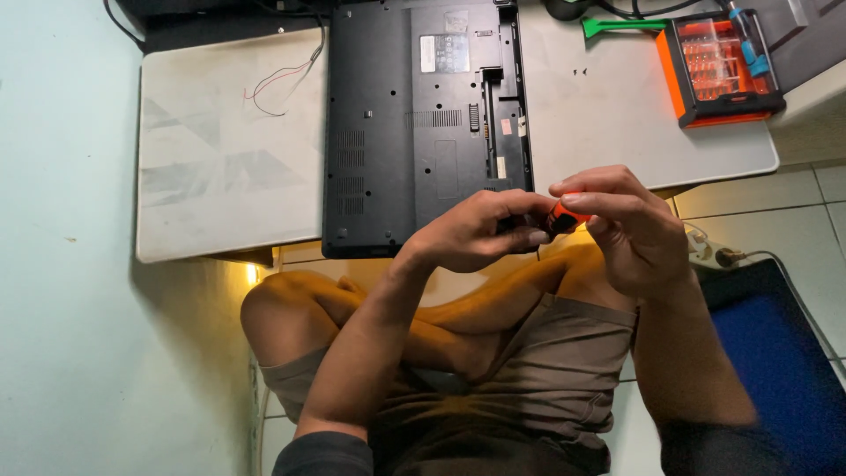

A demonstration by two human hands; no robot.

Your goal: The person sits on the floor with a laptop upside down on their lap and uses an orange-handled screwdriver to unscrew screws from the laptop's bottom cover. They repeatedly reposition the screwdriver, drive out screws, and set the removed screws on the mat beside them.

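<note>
Left of the laptop thin red and black wires lie on the low table. Just below the laptop's near edge, the left hand and right hand both pinch a small orange-and-black screwdriver. Right of the laptop sit a green pry tool and an orange bit case.

Your left hand and right hand meet just above your crossed legs, both pinching 1 small orange-and-black screwdriver between the fingertips. Just beyond them a black laptop lies bottom-up on the low white table. An orange bit case sits open at the table's far right corner, a green pry tool beside it.
</note>
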